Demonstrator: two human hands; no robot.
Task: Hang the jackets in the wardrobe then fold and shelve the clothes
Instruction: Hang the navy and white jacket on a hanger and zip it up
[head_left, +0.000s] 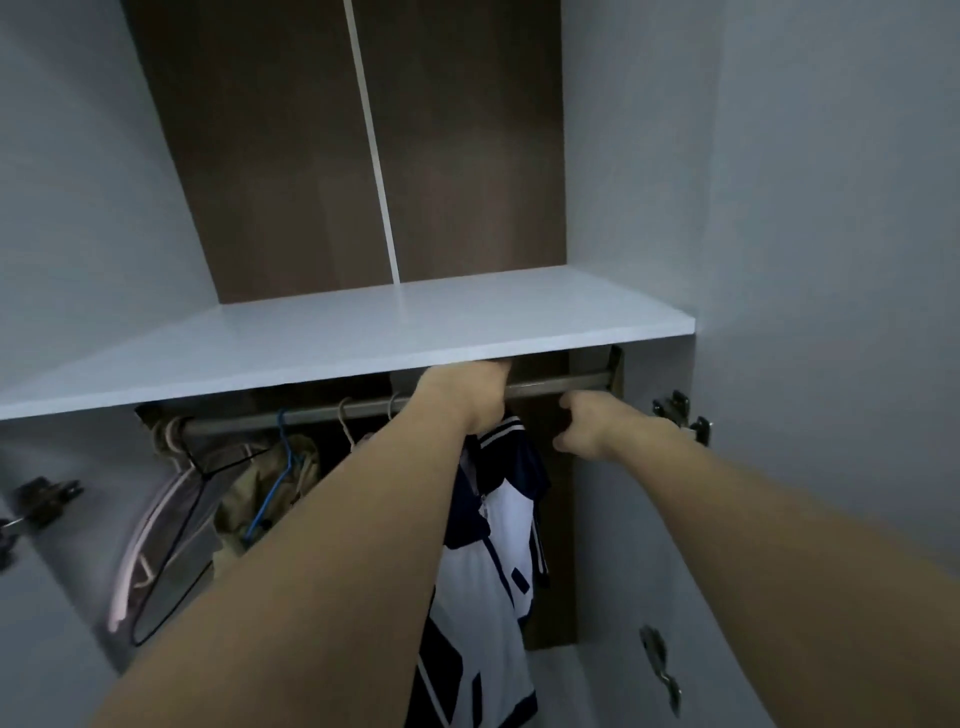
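- Both forearms fill the near view, reaching up into the wardrobe (779, 208) towards the hanging rail (561, 385) under the white shelf (363, 332).
- At the rail, the left hand (467, 397) is raised with its fingers curled up and out of sight behind the shelf edge; it seems to hold the top of the jacket's hanger, though the hook itself is hidden.
- Just to the right, the right hand (584, 423) sits a little below the rail, fingers loosely curled, and I cannot see anything in it.
- Hanging straight down beneath the left hand is the jacket (493, 545), between the two arms.
- It is white with navy panels, striped trim at the collar and a zip down the front.
- I'd judge it light and limp, soft cloth that sags and swings; better carried by the hanger's neck than by the fabric.
- Further left on the rail hang a blue hanger (275, 478) with an olive garment (260, 483) and some bare hangers (156, 545).
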